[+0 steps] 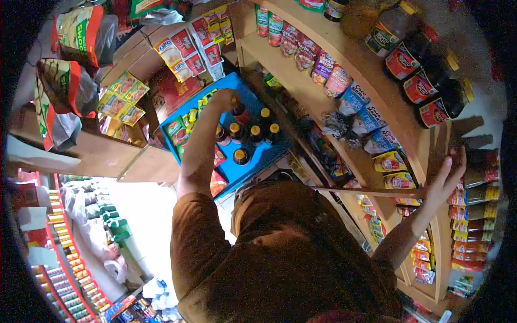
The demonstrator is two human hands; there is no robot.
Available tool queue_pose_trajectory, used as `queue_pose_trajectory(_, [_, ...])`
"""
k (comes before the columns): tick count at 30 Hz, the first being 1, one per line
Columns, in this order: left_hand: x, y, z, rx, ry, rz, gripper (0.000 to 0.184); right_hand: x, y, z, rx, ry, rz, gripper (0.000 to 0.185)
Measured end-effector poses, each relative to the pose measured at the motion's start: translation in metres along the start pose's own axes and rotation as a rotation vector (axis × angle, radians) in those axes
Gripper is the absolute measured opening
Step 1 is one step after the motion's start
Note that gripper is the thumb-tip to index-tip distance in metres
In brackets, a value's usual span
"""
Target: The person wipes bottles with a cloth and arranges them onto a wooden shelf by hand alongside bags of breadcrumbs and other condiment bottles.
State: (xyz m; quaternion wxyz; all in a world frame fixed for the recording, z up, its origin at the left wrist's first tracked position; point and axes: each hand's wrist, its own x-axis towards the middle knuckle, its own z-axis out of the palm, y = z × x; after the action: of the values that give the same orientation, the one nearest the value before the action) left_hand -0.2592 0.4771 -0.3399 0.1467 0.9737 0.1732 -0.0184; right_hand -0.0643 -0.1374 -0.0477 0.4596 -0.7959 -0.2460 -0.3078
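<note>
My left hand (223, 100) reaches over the blue tabletop (258, 156), with its fingers closed round the top of a dark bottle with a red label (242, 116). Several more dark bottles with yellow-orange caps stand just below it, one of them (240, 156) nearest my body. Small green and yellow packets (192, 115) lie to the left of the hand. Out at the far right, my right hand (451, 169) is at the edge of the wooden shelf unit (431, 145), its fingers apart and nothing in them.
Wooden shelves on the right hold stand-up pouches (337, 81), blue-and-white packs (368, 118) and large dark bottles (419, 88). Hanging packets (180, 48) border the table's far side. Shelves of cans (70, 242) and green-capped bottles (116, 226) are at lower left.
</note>
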Motion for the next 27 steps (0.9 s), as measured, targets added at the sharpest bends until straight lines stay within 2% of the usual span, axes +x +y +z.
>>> queue_pose_trajectory(7, [-0.001,-0.010,0.018,0.151,-0.065,0.007,0.047,0.000,0.005,-0.002,-0.048,-0.037,-0.018,0.050])
queue_pose_trajectory(10, [-0.019,0.063,-0.028,0.312,0.022,-0.073,0.052,0.001,0.012,-0.004,-0.017,-0.047,-0.051,0.051])
queue_pose_trajectory(12, [-0.017,0.087,-0.012,0.110,0.238,0.102,0.055,0.001,0.010,-0.004,-0.025,-0.053,-0.032,0.050])
queue_pose_trajectory(15, [-0.006,0.114,0.010,-0.045,0.062,0.250,0.046,0.000,0.005,-0.001,-0.031,-0.032,-0.038,0.050])
queue_pose_trajectory(18, [0.026,0.101,0.035,-0.003,-0.024,0.252,0.040,0.000,0.013,-0.005,-0.029,-0.059,-0.016,0.049])
queue_pose_trajectory(24, [0.040,0.081,0.010,-0.017,-0.129,0.082,0.022,-0.003,-0.005,-0.003,-0.053,-0.048,0.019,0.048])
queue_pose_trajectory(27, [0.023,0.078,-0.008,-0.022,0.169,0.279,0.025,-0.002,-0.001,-0.002,-0.071,-0.039,-0.001,0.048])
